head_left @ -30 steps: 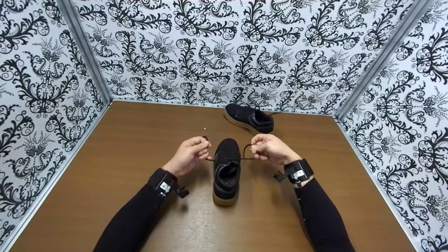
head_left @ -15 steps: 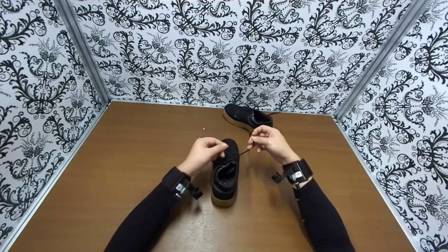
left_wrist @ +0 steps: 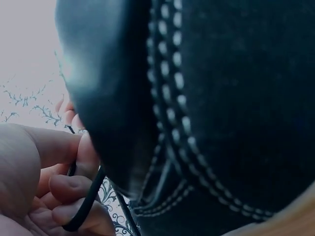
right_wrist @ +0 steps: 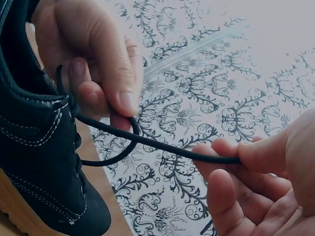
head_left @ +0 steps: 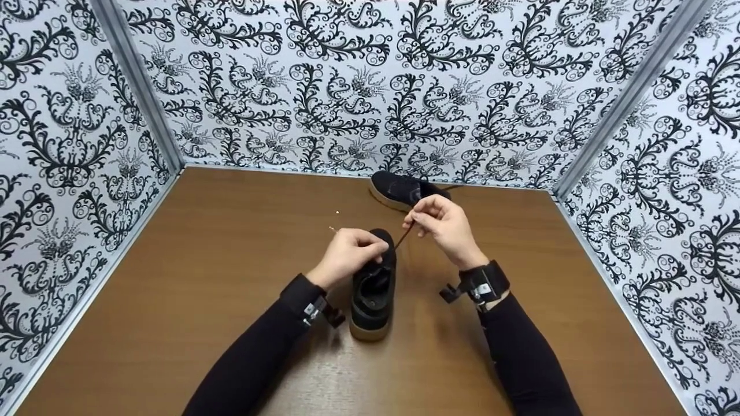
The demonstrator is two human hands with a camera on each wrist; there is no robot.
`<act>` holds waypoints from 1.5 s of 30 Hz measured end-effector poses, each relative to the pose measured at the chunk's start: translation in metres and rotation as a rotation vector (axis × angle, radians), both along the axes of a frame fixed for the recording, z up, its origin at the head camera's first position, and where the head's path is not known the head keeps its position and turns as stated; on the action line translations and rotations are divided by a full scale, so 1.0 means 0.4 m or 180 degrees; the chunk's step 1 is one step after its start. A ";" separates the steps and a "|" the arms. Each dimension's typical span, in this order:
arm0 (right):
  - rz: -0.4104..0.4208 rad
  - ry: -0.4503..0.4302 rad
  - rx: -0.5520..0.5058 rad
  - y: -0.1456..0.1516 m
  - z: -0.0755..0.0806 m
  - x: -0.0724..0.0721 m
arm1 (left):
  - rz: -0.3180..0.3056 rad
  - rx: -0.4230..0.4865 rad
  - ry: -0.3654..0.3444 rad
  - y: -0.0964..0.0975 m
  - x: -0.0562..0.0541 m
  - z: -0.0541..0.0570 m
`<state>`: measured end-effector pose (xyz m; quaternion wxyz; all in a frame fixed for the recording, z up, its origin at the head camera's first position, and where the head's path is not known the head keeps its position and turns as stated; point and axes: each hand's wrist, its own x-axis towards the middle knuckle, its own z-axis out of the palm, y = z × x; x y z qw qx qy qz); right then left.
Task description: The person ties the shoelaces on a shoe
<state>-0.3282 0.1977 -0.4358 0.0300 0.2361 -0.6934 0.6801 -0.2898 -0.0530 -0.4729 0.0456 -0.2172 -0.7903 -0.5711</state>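
A black shoe [head_left: 370, 312] with white stitching and a tan sole stands on the table, toe pointing away. Over its lacing, the left hand [head_left: 351, 257] pinches a loop of black shoelace between thumb and forefinger; the right wrist view shows this loop [right_wrist: 132, 147] clearly. To the right of the toe, the right hand [head_left: 444, 228] pinches the other shoelace [head_left: 403, 236], which runs taut from the shoe to its fingertips. In the right wrist view this lace crosses in front of the loop. The left hand covers the shoe's lacing in the head view.
A second black shoe [head_left: 396, 189] lies at the back of the brown table [head_left: 243, 231], partly behind the right hand. Patterned black-and-white walls [head_left: 347, 86] enclose the table at the back and sides. A tiny pale speck [head_left: 337, 212] is on the tabletop.
The left hand has moved from the shoe's left side to over its lacing. The right hand has risen slightly away and inward, drawing its lace up at a slant.
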 end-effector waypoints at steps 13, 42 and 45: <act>-0.0039 0.0238 -0.0038 -0.026 0.012 -0.005 | -0.0236 -0.0028 0.0097 0.005 -0.001 -0.008; -0.0043 0.0169 -0.0458 -0.032 0.004 -0.010 | -0.0148 -0.0135 0.0146 0.009 -0.007 -0.016; -0.0099 0.0126 -0.0452 -0.030 0.004 -0.011 | 0.0024 0.0014 0.0097 0.000 -0.015 -0.018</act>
